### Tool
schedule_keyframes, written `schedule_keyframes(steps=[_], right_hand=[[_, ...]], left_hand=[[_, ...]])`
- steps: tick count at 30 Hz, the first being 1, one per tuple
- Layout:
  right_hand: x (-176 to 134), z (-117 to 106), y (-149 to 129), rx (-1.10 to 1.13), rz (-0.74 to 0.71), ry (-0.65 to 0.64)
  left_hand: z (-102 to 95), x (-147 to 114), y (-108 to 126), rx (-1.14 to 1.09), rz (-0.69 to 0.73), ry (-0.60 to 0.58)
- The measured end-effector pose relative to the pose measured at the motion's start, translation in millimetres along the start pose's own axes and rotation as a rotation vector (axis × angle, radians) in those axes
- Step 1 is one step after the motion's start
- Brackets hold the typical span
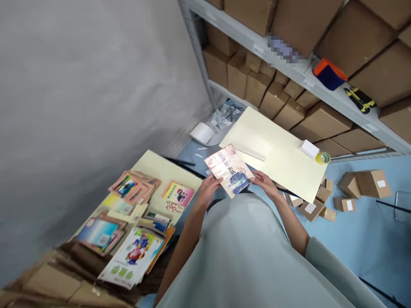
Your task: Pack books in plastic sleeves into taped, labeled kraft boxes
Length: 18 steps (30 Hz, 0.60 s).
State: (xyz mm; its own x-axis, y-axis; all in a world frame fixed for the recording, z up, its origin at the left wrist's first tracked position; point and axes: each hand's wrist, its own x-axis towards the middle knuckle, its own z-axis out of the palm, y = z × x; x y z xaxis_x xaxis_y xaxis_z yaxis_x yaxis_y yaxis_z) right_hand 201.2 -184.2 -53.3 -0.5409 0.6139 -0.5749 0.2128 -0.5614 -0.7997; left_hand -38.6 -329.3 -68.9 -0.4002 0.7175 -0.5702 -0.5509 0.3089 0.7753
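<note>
A thin, pale pink book [228,167] with dark printed characters and a blue drawing on its cover is held up in front of my body. My left hand [210,186] grips its lower left edge, fingers closed. At the right edge my right hand [261,182] pinches the book between thumb and fingers. Beyond the book lies a cream-coloured tabletop [279,149]. To my left, another cream tabletop [146,160] carries several stacks of books, among them a white one with cartoon figures [133,256] and a small yellow-and-pink one [178,194].
A white box [308,148] and a tape roll [323,158] sit at the far table's right end. Behind it, a metal shelf [298,77] holds cardboard boxes and a utility knife [360,99]. Small cartons [372,188] lie on the blue floor. A paper roll [202,133] stands near the wall.
</note>
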Motion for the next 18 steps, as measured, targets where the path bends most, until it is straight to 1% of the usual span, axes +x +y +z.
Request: schedule_keyframes(steps=[2,4,7,9,11,13,18], right_hand=[[16,-27,-7,0.011,-0.005,0.029],[30,-47,-11,0.043,-0.006,0.066],[44,-67,-10,0.106,-0.022,0.145],[49,-75,-6,0.133,-0.028,0.215],[53,-81,-2,0.144,-0.031,0.289],[55,-83,1,0.144,-0.034,0.365],[58,-77,-2,0.161,-0.029,0.514]], left_hand=[[30.3,26,12,0.062,-0.029,-0.051],[61.5,49,22,0.131,-0.062,-0.119],[102.4,78,31,0.221,-0.101,-0.213],[122.1,97,32,0.264,-0.113,-0.244],[134.9,117,29,0.298,-0.118,-0.259],[141.9,139,25,0.336,-0.12,-0.289],[147.2,184,20,0.458,-0.146,-0.398]])
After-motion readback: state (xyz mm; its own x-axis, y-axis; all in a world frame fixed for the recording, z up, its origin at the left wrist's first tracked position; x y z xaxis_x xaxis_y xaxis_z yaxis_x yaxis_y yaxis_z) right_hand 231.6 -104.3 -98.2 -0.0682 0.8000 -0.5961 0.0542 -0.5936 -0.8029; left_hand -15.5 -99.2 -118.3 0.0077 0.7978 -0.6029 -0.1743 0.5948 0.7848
